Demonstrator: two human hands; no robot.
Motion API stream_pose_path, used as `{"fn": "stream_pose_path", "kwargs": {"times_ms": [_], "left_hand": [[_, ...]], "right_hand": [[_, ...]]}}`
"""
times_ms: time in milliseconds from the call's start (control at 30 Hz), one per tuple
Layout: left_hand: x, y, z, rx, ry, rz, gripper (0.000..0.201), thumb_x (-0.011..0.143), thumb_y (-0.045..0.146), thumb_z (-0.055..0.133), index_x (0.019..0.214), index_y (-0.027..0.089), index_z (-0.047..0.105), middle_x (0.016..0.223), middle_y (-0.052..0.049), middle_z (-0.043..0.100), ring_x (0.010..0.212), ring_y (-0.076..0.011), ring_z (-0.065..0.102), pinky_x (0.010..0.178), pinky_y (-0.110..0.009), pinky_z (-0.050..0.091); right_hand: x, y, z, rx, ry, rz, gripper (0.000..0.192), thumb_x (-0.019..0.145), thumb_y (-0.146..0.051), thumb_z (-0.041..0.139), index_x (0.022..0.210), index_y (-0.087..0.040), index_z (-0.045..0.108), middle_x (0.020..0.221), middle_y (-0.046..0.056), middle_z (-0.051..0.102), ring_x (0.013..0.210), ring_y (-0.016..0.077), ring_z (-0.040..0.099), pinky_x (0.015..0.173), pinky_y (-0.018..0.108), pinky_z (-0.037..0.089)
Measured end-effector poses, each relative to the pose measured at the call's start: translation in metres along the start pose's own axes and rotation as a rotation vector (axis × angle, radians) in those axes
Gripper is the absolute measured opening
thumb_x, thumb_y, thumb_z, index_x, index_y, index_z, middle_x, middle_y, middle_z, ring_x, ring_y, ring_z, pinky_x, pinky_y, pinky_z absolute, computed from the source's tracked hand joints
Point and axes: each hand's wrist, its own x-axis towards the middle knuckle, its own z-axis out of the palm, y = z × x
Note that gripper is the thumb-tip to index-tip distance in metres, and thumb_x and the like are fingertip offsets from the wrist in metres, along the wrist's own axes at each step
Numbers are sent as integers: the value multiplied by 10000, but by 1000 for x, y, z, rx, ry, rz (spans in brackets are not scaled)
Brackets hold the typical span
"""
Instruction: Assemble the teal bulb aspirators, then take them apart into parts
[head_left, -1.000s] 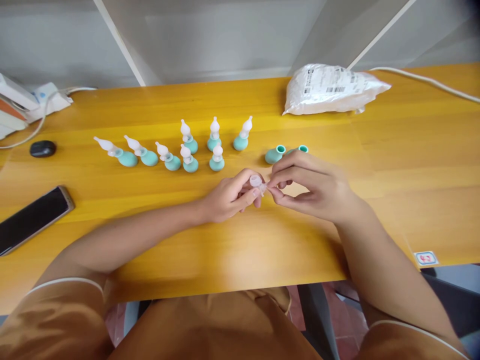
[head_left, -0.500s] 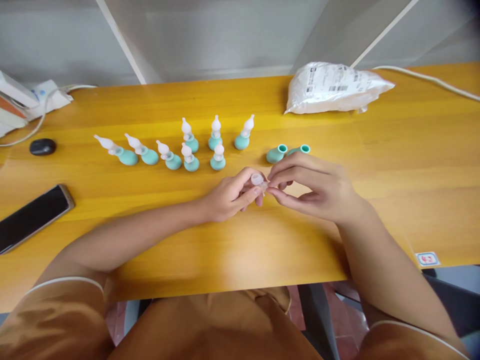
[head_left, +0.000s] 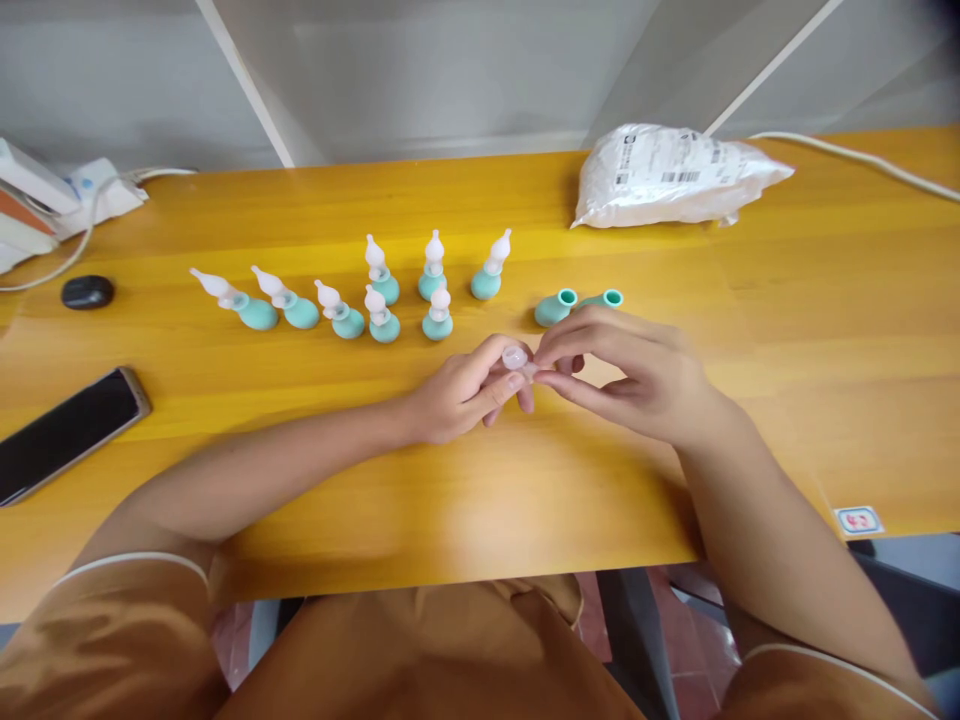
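Observation:
Between my hands is a small translucent nozzle piece [head_left: 514,357] with a round open end facing up. My left hand [head_left: 466,392] is closed on it, thumb across its side. The thumb and fingertips of my right hand [head_left: 630,375] pinch its narrow end. Just beyond the right hand lie two teal rubber bulbs [head_left: 555,308] with open mouths, the right one partly covered by my fingers. To the left are several nasal aspirators [head_left: 433,268], teal bulbs with whitish tips fitted, some upright and some leaning or lying.
A white plastic package [head_left: 675,178] lies at the back right, near a white cable [head_left: 862,160]. On the left are a black mouse [head_left: 88,292] and a phone [head_left: 71,435]. A small label [head_left: 859,520] is at the table's front right edge.
Both hands stay nearly in place on the nozzle piece. My right fingers shift slightly around its narrow end. The whole view moves a touch.

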Motion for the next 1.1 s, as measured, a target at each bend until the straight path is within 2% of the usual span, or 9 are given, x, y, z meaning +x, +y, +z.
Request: {"fn": "stream_pose_path", "kwargs": {"times_ms": [267,567,933,1100], "left_hand": [[0,1,-1,-23,-16,11,341,1192,563,501,1256,228,495,1052,-62,795,578,-81,624,566,-229,473],[0,1,0,-48,-31,6,338,1197,558,498,1262,227,488,1119,-91,820,577,-80,630,591,-243,495],[-1,1,0,-36,-23,19,330,1196,548,506,1259,224,499,1119,-90,823,585,-81,632,588,-249,470],[0,0,0,-37,-26,40,288,1205,504,503,1255,221,496,1104,-87,820,582,-80,629,574,-245,462]], "right_hand": [[0,1,-1,-71,3,-59,153,1103,-249,718,1191,-335,809,1091,58,815,973,257,794,865,437,647],[-2,2,-1,-85,-6,11,166,1116,-319,704,1202,-366,838,1095,59,827,959,270,801,878,468,661],[-4,0,-1,-139,19,-38,190,1118,-238,695,1186,-334,844,1122,62,842,960,251,813,858,428,671],[-4,0,-1,-130,14,-5,193,1119,-268,696,1175,-356,859,1114,48,851,959,257,818,853,433,669]]}}
